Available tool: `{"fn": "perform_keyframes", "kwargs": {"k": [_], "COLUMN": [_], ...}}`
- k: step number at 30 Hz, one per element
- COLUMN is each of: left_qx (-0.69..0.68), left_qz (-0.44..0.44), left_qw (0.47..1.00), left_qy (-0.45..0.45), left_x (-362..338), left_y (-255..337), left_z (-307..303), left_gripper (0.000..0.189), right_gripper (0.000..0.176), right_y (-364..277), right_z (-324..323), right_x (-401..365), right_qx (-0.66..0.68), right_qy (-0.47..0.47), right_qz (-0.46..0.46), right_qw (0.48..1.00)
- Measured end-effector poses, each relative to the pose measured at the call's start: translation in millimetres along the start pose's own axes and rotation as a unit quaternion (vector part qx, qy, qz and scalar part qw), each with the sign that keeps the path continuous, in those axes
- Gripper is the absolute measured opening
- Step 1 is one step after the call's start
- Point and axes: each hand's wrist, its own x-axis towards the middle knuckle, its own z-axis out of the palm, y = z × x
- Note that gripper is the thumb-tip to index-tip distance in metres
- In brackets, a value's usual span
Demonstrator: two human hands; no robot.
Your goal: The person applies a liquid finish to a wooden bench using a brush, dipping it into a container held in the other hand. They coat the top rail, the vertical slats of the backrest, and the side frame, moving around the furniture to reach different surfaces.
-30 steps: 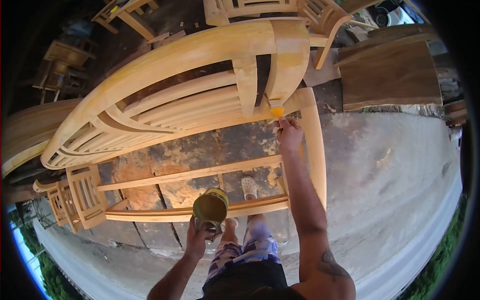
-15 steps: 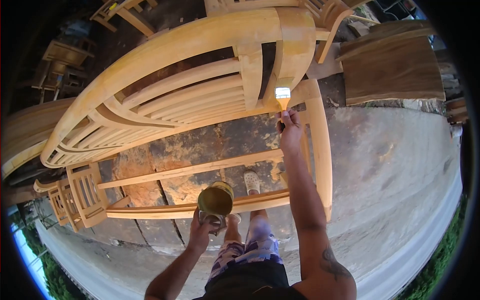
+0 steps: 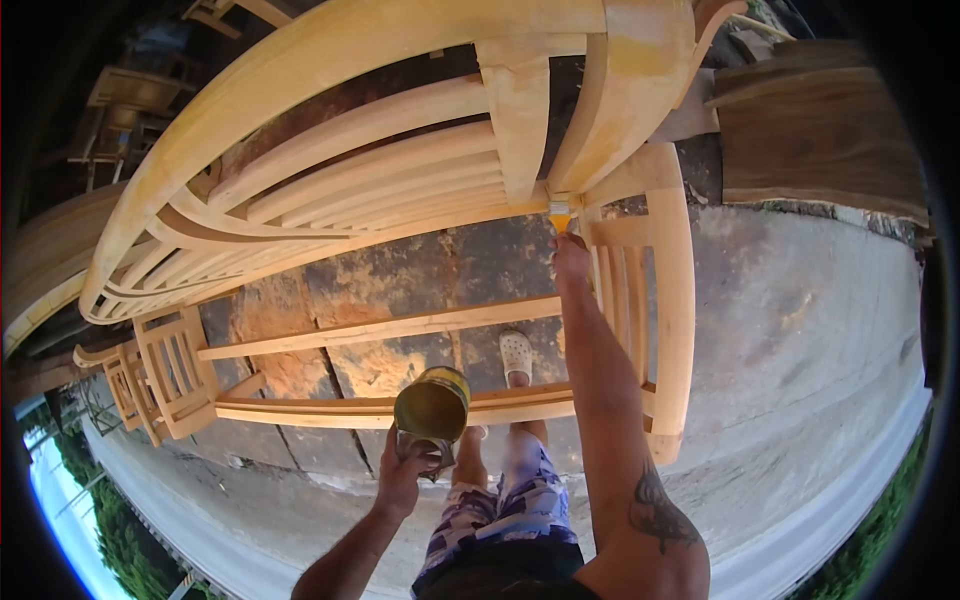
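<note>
My right hand (image 3: 570,256) is closed round the handle of a paintbrush (image 3: 560,212) with a yellow ferrule end. Its bristles touch the pale wooden bench frame (image 3: 625,90), low on the wide upright near the right corner. Down at the middle, my left hand (image 3: 402,472) grips a can (image 3: 432,408) by its lower side. The can is tilted with its round mouth showing, and the inside looks yellowish brown. Slats (image 3: 390,150) of the bench's back stretch to the left of the brush.
Two seat rails (image 3: 380,328) run across below the backrest, near my legs and a pale clog (image 3: 516,352). The right armrest (image 3: 676,300) stands beside my right forearm. Wooden boards (image 3: 815,135) lie at the upper right, and more furniture (image 3: 125,110) is at the upper left.
The brush in my right hand has moved down the upright to its lower joint. The view has shifted closer to the bench. My left hand still holds the can.
</note>
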Motion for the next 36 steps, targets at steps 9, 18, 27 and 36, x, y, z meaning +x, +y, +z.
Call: {"fn": "perform_keyframes", "kwargs": {"k": [9,18,27,36], "left_qx": [-0.028,-0.016,-0.021,-0.029], "left_qz": [-0.008,-0.019,-0.006,-0.015], "left_qw": [1.0,0.999,1.0,0.999], "left_qy": [0.008,0.029,0.018,0.019], "left_x": [-8,-12,-11,-10], "left_y": [-2,1,-4,5], "left_z": [5,5,3,9], "left_gripper": [0.073,0.072,0.076,0.077], "right_gripper": [0.019,0.019,0.02,0.019], "right_y": [-14,3,-8,-40], "right_z": [-1,-14,4,0], "right_x": [-9,-41,30,-9], "right_qx": [-0.008,0.083,-0.373,0.047], "right_qy": [-0.002,0.044,-0.003,-0.031], "right_qz": [0.046,-0.056,-0.23,0.057], "right_qw": [0.999,0.994,0.899,0.997]}}
